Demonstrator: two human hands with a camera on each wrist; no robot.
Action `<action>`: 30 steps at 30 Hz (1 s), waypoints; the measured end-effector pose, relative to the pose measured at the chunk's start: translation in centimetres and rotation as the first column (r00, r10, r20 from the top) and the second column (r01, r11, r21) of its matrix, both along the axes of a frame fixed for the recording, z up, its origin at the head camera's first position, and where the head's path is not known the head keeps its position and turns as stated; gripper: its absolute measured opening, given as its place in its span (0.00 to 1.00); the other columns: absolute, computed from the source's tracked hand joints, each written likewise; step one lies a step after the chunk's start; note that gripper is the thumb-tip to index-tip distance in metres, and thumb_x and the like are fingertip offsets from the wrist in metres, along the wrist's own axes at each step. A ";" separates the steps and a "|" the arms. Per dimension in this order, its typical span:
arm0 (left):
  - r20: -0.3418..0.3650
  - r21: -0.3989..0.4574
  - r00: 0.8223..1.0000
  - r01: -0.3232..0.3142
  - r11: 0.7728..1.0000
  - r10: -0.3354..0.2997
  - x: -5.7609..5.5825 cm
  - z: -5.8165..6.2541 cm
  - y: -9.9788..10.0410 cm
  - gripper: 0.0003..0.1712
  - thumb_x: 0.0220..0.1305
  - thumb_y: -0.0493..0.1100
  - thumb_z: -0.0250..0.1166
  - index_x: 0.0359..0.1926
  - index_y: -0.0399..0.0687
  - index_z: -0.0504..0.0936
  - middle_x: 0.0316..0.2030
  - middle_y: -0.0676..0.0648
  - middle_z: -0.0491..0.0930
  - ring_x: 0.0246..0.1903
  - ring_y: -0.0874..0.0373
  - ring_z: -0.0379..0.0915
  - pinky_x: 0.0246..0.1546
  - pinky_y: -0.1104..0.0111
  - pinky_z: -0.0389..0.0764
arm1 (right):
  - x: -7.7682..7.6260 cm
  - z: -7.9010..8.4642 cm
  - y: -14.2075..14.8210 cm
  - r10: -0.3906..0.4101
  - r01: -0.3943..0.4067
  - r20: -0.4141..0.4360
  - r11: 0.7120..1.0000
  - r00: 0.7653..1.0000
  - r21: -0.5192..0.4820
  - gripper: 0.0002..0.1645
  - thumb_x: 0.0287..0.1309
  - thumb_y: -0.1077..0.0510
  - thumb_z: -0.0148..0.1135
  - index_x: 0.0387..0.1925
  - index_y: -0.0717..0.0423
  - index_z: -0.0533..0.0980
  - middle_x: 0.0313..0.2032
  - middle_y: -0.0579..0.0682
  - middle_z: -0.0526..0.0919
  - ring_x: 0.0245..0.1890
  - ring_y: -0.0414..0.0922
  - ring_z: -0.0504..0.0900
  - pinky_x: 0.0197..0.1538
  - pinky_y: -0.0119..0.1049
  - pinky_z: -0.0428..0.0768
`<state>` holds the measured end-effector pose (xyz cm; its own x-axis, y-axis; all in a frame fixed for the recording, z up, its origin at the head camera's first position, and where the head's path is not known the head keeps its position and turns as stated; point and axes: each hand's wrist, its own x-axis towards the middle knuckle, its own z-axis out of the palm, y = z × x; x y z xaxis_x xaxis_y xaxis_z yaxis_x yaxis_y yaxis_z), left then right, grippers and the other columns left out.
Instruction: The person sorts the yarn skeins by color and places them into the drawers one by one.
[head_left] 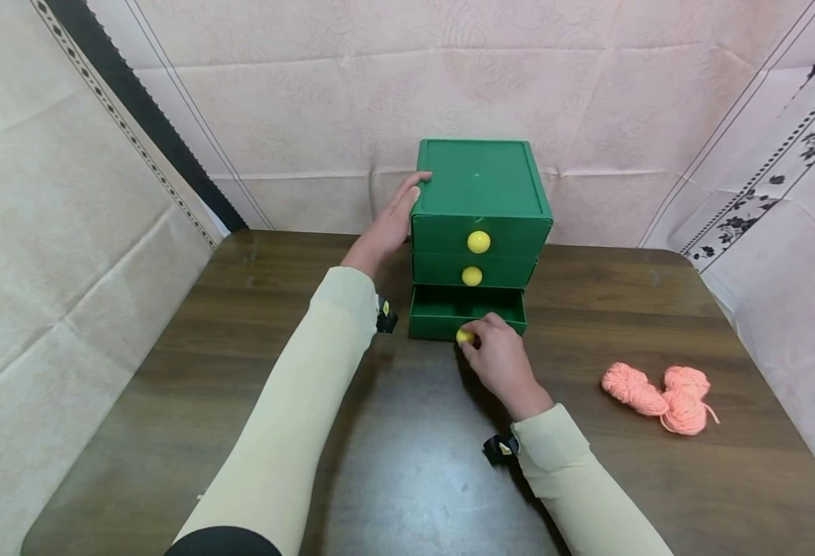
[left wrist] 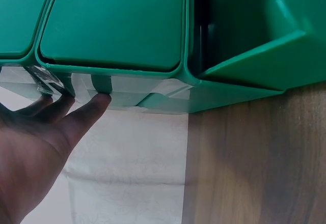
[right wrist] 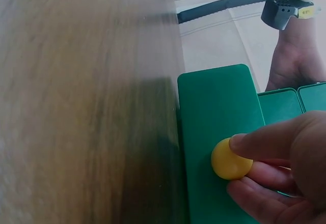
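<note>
A green cabinet (head_left: 480,181) of three stacked drawers stands at the back of the table, each drawer with a round yellow knob. Its bottom drawer (head_left: 431,327) is pulled partway out, and the part of its inside in sight holds nothing. Thumb and fingers of my right hand (head_left: 499,357) pinch the bottom drawer's yellow knob (right wrist: 230,159). My left hand (head_left: 389,228) rests against the cabinet's left side, fingers extended; in the left wrist view its fingertips (left wrist: 102,100) touch the taped side wall. The upper two drawers are closed.
A twisted skein of pink yarn (head_left: 685,401) lies on the wooden table (head_left: 407,479), right of my right hand. Pale cloth (head_left: 351,100) hangs behind the cabinet and along both sides. Each wrist wears a small black camera.
</note>
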<state>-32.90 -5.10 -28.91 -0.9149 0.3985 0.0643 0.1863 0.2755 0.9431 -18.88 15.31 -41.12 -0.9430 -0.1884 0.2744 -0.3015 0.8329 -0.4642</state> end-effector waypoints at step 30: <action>0.003 -0.021 1.000 -0.008 1.000 0.009 0.2 0.1 0.0 0.26 0.79 0.53 0.29 0.74 0.68 0.50 0.76 0.53 0.44 0.74 0.55 0.43 0.71 0.51 0.53 | 1.2 0.4 0.2 0.028 -0.028 0.044 1.000 0.999 0.007 0.09 0.57 0.58 0.68 0.39 0.57 0.84 0.36 0.51 0.79 0.32 0.45 0.77 0.38 0.37 0.82</action>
